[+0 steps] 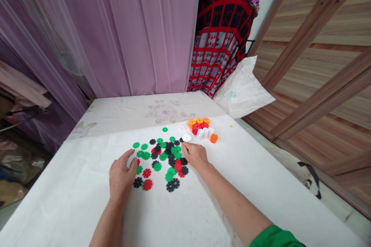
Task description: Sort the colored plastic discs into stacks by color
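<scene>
A loose spread of notched plastic discs in green, black and red lies on the white-covered table (pixel 72 193). At its left edge is my left hand (pixel 121 175), thumb and index finger apart, beside a red disc (pixel 147 173) and a black disc (pixel 138 182). My right hand (pixel 195 155) rests at the right edge of the spread with its fingers curled together; whatever is under or between the fingertips is hidden. Just beyond those fingertips lies a white disc (pixel 187 137). Green discs (pixel 176 151) sit close to them on the left.
Behind my right hand stand grouped stacks: yellow-orange discs (pixel 198 121), red discs (pixel 196 128), white discs (pixel 205 133) and an orange stack (pixel 213 138). A lone green disc (pixel 165 129) lies farther back. A white bag (pixel 243 88) touches the table's right edge; purple curtains (pixel 145 31) hang behind.
</scene>
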`<action>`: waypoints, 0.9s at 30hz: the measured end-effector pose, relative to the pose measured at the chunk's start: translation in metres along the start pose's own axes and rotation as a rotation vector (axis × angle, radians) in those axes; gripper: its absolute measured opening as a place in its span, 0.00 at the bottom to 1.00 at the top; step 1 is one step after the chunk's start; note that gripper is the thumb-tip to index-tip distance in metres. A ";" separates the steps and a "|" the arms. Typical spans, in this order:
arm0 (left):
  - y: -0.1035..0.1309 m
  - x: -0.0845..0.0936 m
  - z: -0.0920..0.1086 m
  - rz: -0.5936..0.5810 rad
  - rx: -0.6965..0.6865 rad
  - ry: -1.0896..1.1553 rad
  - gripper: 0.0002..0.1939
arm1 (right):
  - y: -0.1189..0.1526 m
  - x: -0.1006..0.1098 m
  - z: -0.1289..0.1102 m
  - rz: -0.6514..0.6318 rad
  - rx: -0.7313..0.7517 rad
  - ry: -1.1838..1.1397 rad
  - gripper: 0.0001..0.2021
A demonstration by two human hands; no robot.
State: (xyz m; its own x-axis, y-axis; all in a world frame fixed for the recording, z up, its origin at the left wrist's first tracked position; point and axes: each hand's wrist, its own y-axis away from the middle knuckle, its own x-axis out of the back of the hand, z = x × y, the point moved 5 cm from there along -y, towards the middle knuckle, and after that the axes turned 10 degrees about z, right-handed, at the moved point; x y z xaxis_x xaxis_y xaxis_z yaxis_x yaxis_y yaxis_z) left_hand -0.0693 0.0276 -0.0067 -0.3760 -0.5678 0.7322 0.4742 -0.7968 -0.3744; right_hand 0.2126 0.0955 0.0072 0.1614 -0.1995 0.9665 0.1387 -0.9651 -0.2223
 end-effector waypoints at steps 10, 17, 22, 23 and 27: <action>0.000 0.001 0.000 0.019 -0.009 0.005 0.21 | -0.013 -0.002 0.018 0.002 -0.081 -0.011 0.19; 0.000 -0.001 -0.001 0.014 -0.034 -0.008 0.22 | -0.011 -0.003 0.018 0.021 -0.095 -0.025 0.18; -0.001 -0.001 0.000 0.006 -0.039 -0.013 0.22 | -0.011 -0.003 0.020 0.013 -0.142 -0.014 0.18; -0.001 0.000 0.000 0.004 -0.038 -0.015 0.23 | -0.011 -0.003 0.021 0.013 -0.149 -0.013 0.18; 0.000 0.001 0.002 -0.008 -0.028 -0.016 0.23 | -0.010 -0.004 0.017 0.019 -0.112 -0.020 0.19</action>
State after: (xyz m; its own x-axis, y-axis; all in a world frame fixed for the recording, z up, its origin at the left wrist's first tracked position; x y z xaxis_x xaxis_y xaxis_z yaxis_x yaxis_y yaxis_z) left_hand -0.0677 0.0276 -0.0047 -0.3665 -0.5585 0.7442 0.4485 -0.8068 -0.3846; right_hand 0.2271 0.1092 0.0036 0.1822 -0.2152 0.9594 0.0260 -0.9744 -0.2235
